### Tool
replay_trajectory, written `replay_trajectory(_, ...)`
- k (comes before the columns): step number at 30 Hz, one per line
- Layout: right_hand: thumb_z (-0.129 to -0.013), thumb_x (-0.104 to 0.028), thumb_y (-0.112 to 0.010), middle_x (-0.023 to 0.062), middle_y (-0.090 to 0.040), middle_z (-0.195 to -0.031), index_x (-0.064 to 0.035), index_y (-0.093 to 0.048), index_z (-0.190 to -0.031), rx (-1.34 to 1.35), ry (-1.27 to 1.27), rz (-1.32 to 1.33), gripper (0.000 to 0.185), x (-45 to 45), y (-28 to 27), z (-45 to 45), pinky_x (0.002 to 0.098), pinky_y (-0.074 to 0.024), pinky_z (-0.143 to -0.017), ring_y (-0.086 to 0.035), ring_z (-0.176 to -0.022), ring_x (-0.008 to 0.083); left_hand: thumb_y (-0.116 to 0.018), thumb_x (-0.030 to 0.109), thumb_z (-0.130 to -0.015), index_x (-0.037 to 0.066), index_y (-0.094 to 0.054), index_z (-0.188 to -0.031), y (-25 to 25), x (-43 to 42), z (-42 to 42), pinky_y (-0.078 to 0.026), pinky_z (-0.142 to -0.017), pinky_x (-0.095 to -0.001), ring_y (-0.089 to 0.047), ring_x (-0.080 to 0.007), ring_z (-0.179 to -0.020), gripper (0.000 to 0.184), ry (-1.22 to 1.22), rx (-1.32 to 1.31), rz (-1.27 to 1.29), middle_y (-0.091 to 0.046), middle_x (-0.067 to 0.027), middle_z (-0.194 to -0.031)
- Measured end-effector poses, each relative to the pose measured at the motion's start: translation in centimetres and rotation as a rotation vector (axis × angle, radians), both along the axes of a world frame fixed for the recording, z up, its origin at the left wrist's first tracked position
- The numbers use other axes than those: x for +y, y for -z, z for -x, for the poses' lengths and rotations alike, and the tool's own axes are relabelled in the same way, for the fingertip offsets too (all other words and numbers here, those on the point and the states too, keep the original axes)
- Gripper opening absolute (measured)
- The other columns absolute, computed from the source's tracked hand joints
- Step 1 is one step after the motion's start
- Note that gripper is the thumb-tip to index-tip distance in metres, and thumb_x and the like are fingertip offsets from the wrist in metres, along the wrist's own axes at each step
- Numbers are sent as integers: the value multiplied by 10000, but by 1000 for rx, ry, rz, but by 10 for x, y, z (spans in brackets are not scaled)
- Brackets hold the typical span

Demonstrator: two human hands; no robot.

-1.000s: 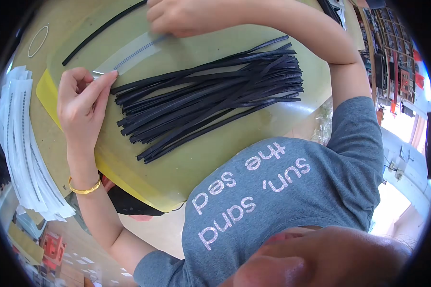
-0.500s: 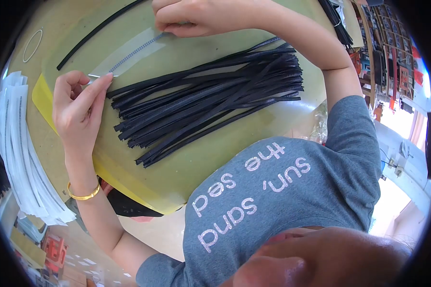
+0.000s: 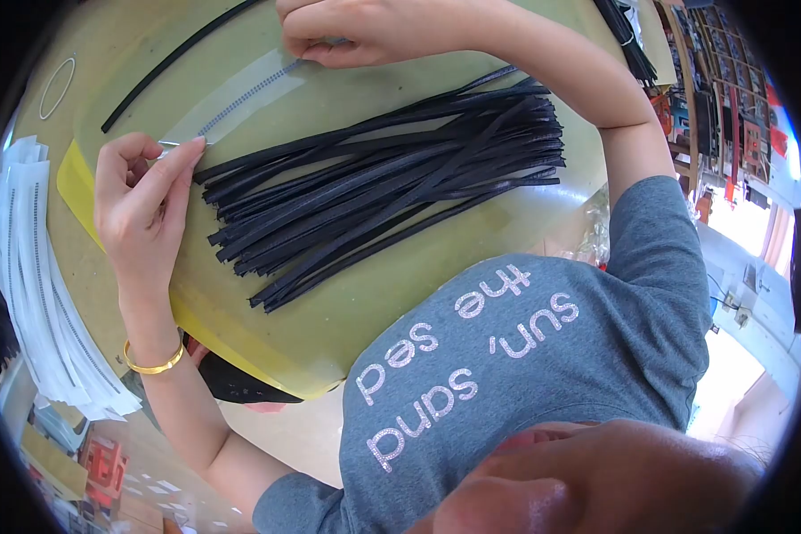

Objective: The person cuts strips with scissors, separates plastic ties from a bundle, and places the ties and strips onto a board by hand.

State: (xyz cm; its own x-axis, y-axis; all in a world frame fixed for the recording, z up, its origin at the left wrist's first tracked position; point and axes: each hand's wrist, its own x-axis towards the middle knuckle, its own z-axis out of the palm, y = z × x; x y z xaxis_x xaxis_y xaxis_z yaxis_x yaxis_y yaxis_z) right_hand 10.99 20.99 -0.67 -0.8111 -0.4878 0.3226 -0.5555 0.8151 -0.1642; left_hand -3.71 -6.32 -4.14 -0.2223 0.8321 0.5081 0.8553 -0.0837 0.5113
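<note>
A translucent strip with a dark dotted line (image 3: pixel 249 96) lies slanting on the yellowish-green mat (image 3: pixel 303 347). My left hand (image 3: pixel 147 191), wearing a gold bangle, is closed in a pinch at the strip's near-left end. Something thin and shiny shows by its fingertips, too small to name. At the strip's upper end, my right hand (image 3: pixel 356 31) is closed with its fingers curled down on it; the fingertips are partly hidden. Just below the strip lies a pile of flat black bands (image 3: pixel 383 178). A single black band (image 3: pixel 178 67) curves along above the strip.
Left of the mat hangs a stack of white strips with dotted lines (image 3: pixel 40 267), along the table's edge. A pale elastic loop (image 3: pixel 58 89) lies at upper left. Another black bundle (image 3: pixel 627 40) is at upper right. Shelving with many goods (image 3: pixel 730 89) stands far right.
Both hands and the strip have shifted very slightly to the left. The hold on both ends looks the same, and the black bands lie as before.
</note>
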Motion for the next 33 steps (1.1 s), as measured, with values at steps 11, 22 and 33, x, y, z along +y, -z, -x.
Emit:
replay_trajectory(11,-815,-178,-672,34,-506,-818,-134,-595,-838,43,-17,-4,91,3,-2,-3,371,-364,-756,-528,-824,232,-778,-61,-731,94,-775,-958,0,-1,0,-353,-525,-254,-433,-112,-619,275,-5,4,7,-512,-32,-881)
replay_trajectory(22,-747,-163,-669,15,-482,-793,-161,-631,-829,46,-37,-82,90,5,-3,-6,366,-362,-761,-521,-828,217,-776,-58,-732,95,-775,-958,-1,0,0,-362,-531,-257,-443,-116,-629,273,0,15,-4,-515,-33,-881)
replay_trajectory(33,-760,-182,-674,-3,-499,-792,-184,-653,-808,-7,-32,-13,52,7,-1,-6,364,-357,-774,-536,-833,203,-773,-66,-729,95,-774,-953,-1,0,-1,-365,-530,-255,-452,-120,-634,276,-8,-7,5,-512,-34,-868)
